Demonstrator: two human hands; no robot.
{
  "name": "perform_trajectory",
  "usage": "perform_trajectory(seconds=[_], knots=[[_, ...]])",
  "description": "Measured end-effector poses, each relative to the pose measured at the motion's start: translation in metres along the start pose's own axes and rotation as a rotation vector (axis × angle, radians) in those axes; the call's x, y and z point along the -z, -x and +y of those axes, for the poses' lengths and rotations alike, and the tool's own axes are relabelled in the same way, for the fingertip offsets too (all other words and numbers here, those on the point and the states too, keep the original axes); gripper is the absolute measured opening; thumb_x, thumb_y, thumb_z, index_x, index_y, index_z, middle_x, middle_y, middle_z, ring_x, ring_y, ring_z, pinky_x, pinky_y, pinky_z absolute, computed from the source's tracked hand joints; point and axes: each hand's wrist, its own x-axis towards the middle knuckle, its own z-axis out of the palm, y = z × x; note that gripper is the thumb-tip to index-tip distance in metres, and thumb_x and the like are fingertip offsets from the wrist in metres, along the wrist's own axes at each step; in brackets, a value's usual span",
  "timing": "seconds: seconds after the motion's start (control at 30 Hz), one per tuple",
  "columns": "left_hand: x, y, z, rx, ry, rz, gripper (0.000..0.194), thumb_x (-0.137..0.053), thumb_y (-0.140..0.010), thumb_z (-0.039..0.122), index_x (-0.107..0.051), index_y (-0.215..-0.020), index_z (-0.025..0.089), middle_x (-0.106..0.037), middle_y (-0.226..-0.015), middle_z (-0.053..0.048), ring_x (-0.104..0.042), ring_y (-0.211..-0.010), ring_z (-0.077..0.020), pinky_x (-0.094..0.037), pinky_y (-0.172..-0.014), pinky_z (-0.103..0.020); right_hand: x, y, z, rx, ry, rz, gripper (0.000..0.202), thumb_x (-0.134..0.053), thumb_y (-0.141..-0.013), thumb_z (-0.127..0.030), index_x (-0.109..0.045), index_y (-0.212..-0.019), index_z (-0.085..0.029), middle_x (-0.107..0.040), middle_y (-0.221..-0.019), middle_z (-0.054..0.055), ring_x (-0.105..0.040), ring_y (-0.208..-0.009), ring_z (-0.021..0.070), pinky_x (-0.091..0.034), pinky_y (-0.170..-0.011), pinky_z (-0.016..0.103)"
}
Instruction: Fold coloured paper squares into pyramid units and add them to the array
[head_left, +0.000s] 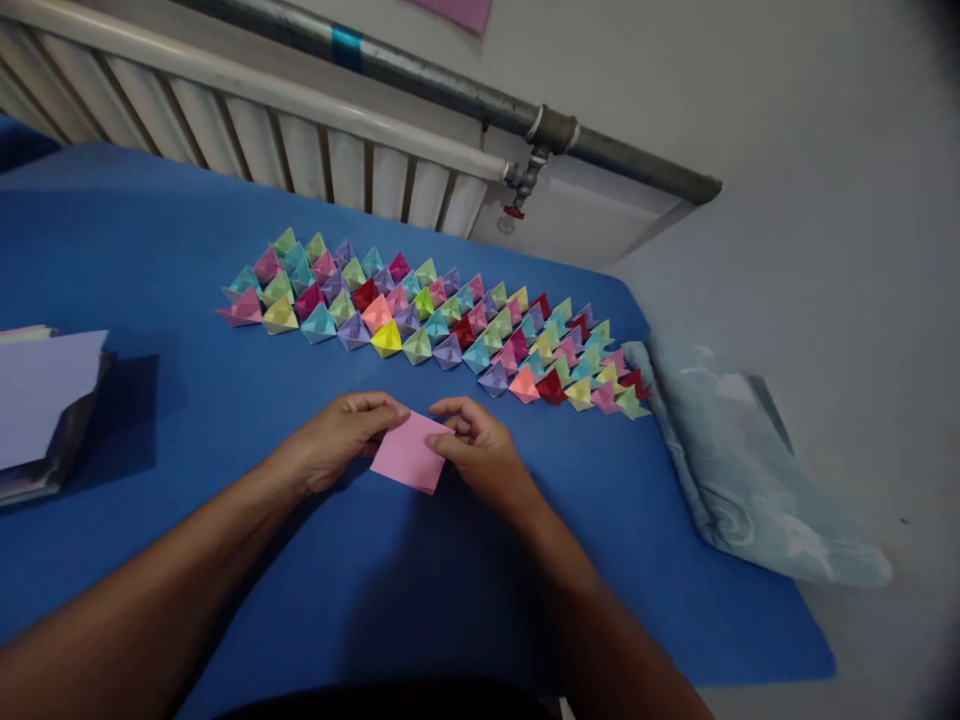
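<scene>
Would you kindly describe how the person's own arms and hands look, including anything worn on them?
The left hand and right hand are bare, with no gloves, rings or markings showing. The left forearm and right forearm show no sleeve, watch or bracelet. Some finger parts are hidden.

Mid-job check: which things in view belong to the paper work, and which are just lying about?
Part of the work:
- pink paper, being held
- folded paper pieces, set out in rows
- paper stack, probably supply
- blue table, the work surface

Seemingly unrelated:
- patterned cloth, at the table's right end
- radiator
- metal pipe
</scene>
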Motion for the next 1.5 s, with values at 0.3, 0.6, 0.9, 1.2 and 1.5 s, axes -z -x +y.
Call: perform_trajectory(seconds=[0.3, 0.6, 0.9, 1.2, 1.5], knots=[[0.013, 0.002, -0.01, -0.793, -0.861, -0.018, 0.023, -0.048, -0.089, 0.027, -0.07, -0.095, 0.022, -0.072, -0.094, -0.004, -0.066, -0.09, -0.02, -0.049, -0.082, -0.035, 0.001, -0.007, 0.016, 0.047, 0.285, 0.086, 0.025, -0.058, -0.072, -0.024, -0.059, -0.097, -0.022, -0.049, -0.062, -0.009, -0.045, -0.056, 0.011, -0.033, -0.054, 0.023], [0.017, -0.005, -0.021, -0.759, -1.234, -0.245, 0.029, -0.043, -0.089, 0.016, -0.068, -0.099, 0.023, -0.074, -0.1, -0.004, -0.065, -0.096, -0.0225, -0.039, -0.091, -0.04, 0.02, 0.005, 0.009, 0.322, 0.906, 0.052, 0.018, -0.05, -0.084, -0.013, -0.066, -0.09, -0.019, -0.065, -0.084, 0.004, -0.057, -0.08, 0.0177, -0.044, -0.076, 0.031], [0.02, 0.003, -0.016, -0.745, -1.257, -0.269, 0.025, -0.058, -0.082, 0.03, -0.066, -0.105, 0.023, -0.069, -0.119, -0.006, -0.063, -0.104, -0.0248, -0.037, -0.098, -0.041, 0.044, 0.011, 0.007, 0.448, 0.895, -0.313, 0.032, -0.068, -0.075, -0.007, -0.067, -0.104, -0.021, -0.069, -0.117, 0.006, -0.058, -0.112, 0.0236, -0.039, -0.1, 0.042], [0.025, -0.001, -0.013, -0.733, -1.252, -0.29, 0.023, -0.057, -0.087, 0.042, -0.069, -0.094, 0.023, -0.071, -0.113, -0.005, -0.064, -0.106, -0.0269, -0.041, -0.097, -0.043, 0.047, 0.006, 0.011, 0.476, 0.869, -0.322, 0.015, -0.069, -0.087, -0.017, -0.066, -0.101, -0.021, -0.071, -0.115, 0.005, -0.061, -0.11, 0.021, -0.039, -0.099, 0.039], [0.024, 0.002, -0.013, -0.778, -1.233, -0.275, 0.024, -0.052, -0.091, 0.034, -0.073, -0.096, 0.024, -0.072, -0.118, -0.007, -0.064, -0.112, -0.0272, -0.045, -0.1, -0.045, 0.047, 0.004, 0.013, 0.495, 0.859, -0.3, 0.014, -0.069, -0.088, -0.017, -0.066, -0.101, -0.021, -0.072, -0.113, 0.005, -0.061, -0.106, 0.0206, -0.039, -0.097, 0.038]])
